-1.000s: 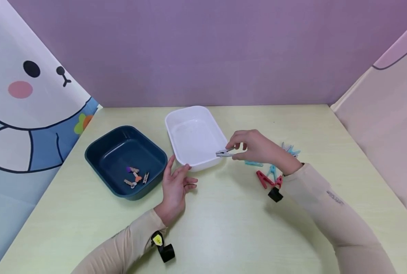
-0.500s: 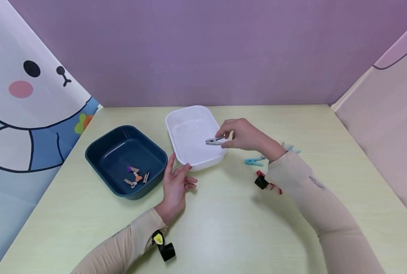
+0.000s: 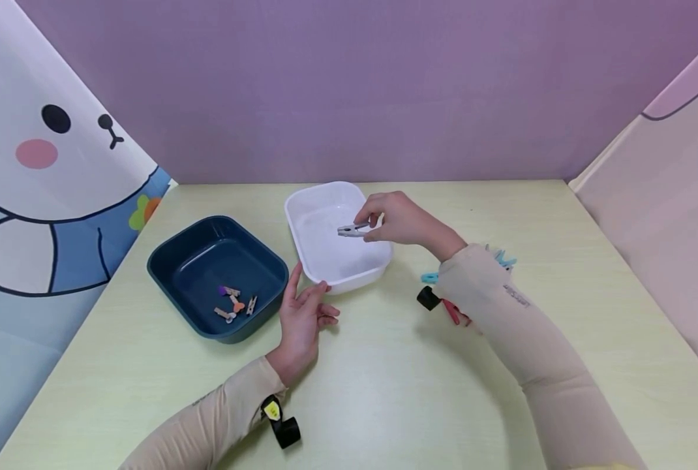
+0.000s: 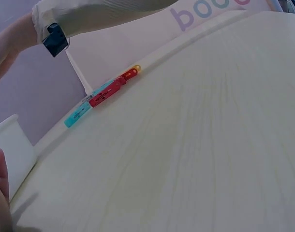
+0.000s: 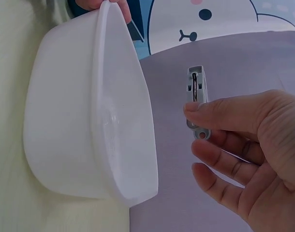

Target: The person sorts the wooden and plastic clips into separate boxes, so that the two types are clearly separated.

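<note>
My right hand (image 3: 404, 220) pinches a grey plastic clothespin (image 3: 349, 231) between thumb and fingertips, over the white basin (image 3: 357, 282). In the right wrist view the clothespin (image 5: 198, 89) shows its metal spring, with the thumb pressed on it and the lower fingers loosely bent. My left hand (image 3: 301, 329) lies at the near left corner of the same basin, its extended thumb and finger touching either side of that corner. Red clothespins (image 3: 451, 312) and blue clothespins (image 3: 504, 259) lie on the table to the right, partly hidden by my right sleeve.
A dark blue basin (image 3: 267, 316) stands left of the white one, with several small wooden clothespins (image 3: 234, 303) inside. In the left wrist view, red (image 4: 105, 93) and yellow clothespins (image 4: 137, 68) are visible. A purple backdrop (image 3: 349, 98) rises behind the table.
My right hand has carried the grey clothespin left and farther back, from the white basin's near right edge to over its inside. The left hand has stayed put.
</note>
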Available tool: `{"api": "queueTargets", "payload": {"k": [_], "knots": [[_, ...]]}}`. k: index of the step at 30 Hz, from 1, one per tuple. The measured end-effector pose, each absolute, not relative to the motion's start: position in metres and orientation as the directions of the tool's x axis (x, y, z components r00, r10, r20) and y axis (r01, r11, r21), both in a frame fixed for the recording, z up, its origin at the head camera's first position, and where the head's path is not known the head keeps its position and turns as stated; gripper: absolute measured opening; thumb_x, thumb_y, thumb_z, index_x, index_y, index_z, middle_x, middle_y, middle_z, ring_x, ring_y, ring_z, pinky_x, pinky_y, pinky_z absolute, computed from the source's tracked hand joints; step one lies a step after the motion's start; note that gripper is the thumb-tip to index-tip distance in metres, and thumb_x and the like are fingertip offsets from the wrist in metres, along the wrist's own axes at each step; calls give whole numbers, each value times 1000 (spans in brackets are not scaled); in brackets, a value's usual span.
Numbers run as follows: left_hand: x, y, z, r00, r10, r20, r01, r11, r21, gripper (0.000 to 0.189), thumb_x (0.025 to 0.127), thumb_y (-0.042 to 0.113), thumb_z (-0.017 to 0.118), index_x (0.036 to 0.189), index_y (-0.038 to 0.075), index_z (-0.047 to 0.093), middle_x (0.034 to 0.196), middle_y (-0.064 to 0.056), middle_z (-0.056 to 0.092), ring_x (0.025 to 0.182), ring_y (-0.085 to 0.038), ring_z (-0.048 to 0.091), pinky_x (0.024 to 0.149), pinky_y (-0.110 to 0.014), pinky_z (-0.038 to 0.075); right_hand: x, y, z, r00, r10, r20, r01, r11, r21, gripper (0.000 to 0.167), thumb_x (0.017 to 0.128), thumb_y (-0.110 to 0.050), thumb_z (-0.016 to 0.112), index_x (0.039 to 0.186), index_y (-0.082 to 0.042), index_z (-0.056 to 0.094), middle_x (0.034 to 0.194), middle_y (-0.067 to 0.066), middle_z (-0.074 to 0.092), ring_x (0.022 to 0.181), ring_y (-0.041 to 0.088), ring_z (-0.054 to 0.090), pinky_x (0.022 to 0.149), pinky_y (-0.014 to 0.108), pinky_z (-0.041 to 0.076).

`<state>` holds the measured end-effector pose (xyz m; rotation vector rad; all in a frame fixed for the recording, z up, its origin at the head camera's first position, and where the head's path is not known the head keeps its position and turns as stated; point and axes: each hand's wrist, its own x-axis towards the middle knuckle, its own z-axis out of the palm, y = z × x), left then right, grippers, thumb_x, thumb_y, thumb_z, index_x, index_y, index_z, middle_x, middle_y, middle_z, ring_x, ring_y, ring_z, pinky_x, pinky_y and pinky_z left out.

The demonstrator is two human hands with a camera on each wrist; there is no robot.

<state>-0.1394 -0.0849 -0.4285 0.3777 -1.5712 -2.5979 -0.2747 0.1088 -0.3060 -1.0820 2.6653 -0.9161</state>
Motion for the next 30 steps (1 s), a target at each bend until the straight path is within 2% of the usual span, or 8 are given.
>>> {"api": "queueTargets", "payload": {"k": [15,21,30], "knots": [[-140,-85,-428,-966,-203,-160,-48,-467,883,66,101,6,56,157,27,27,91,1,68,52,-10,63,51,-25,54,-303,69,-300,-766,-640,59,-554,611,-566,24,82,-5,79,107,-4,75,102,8,68,89,21,61,78,34,49],[-139,-85,-428,-965,-195,-173,-66,-460,885,67,101,8,58,157,28,27,93,0,68,53,-11,63,52,-25,55,-315,48,-304,-793,-609,26,-496,621,-607,26,83,-5,78,109,-5,75,101,7,69,87,20,61,75,31,50],[-138,-85,-427,-964,-194,-181,-74,-456,887,67,101,7,57,157,28,27,93,1,69,53,-10,62,53,-24,54,-327,25,-313,-829,-559,10,-422,615,-666,28,83,-5,80,110,-6,75,102,4,69,92,20,60,79,30,51]]}}
